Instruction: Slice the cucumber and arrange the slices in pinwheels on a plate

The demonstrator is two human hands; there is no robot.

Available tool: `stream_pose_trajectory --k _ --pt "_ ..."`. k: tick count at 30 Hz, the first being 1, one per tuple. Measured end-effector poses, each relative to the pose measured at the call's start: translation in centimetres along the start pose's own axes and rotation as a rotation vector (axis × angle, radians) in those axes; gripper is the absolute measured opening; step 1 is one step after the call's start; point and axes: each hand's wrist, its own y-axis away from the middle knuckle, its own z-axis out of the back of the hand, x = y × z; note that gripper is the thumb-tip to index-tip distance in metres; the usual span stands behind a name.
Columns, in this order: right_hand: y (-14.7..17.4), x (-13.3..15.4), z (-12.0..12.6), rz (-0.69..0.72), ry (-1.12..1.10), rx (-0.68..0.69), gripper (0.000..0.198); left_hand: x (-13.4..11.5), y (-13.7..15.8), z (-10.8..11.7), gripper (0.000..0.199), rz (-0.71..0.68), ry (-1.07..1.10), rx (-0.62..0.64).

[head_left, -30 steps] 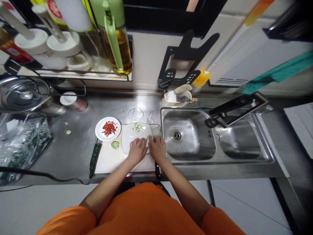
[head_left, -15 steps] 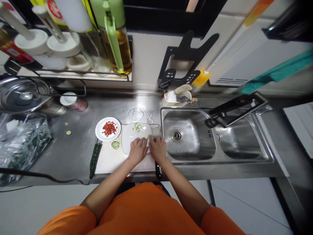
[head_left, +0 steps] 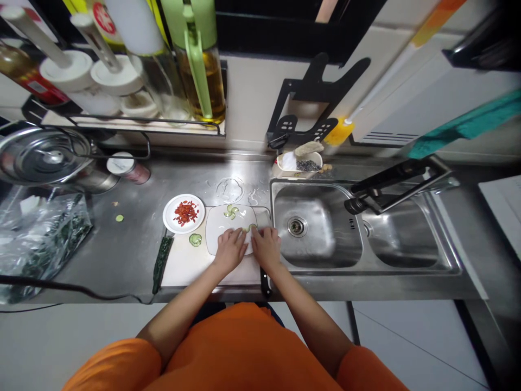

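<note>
My left hand and my right hand rest side by side on the near edge of a white squarish plate. Their fingertips meet at a thin cucumber slice on the plate. More cucumber slices lie at the plate's far side. The plate stands on a white cutting board. Another cucumber slice lies on the board left of the plate. Whether the fingers pinch the slice or only touch it is hidden.
A small round plate of red bits sits left of the white plate. A dark green cucumber piece lies along the board's left edge. A double steel sink with a black faucet is at right. A plastic bag of greens is at far left.
My hands stay at the cucumber slice on the plate. The view has shifted slightly, so everything sits a little further right in the picture.
</note>
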Motion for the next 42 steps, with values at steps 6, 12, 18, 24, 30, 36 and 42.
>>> stream_pose_trajectory --k 6,12,18,24,30,36,42 --pt "1.2 -0.2 0.3 -0.013 -0.045 -0.029 0.036 5.4 3.4 2.7 0.031 0.192 0.132 -0.253" --pt "2.9 1.2 -0.2 0.057 -0.085 -0.035 0.028 10.5 6.2 3.4 0.031 0.485 0.152 -0.314" --pt "3.5 3.0 -0.2 0.117 -0.110 -0.038 0.026 10.3 5.7 2.3 0.030 0.593 0.138 -0.236" --pt "3.5 3.5 0.0 0.137 -0.126 -0.059 0.023 10.5 5.4 2.5 0.025 0.584 0.155 -0.248" --pt "3.7 3.9 0.0 0.135 -0.155 -0.058 0.022 10.3 4.9 3.3 0.013 0.592 0.249 -0.271" --pt "2.5 4.3 -0.2 0.159 -0.328 -0.074 0.023 8.6 4.2 5.2 0.017 0.612 0.600 -0.199" --pt "0.4 4.8 0.9 0.218 -0.414 -0.087 0.021 5.2 1.8 5.8 0.020 0.433 0.849 0.020"
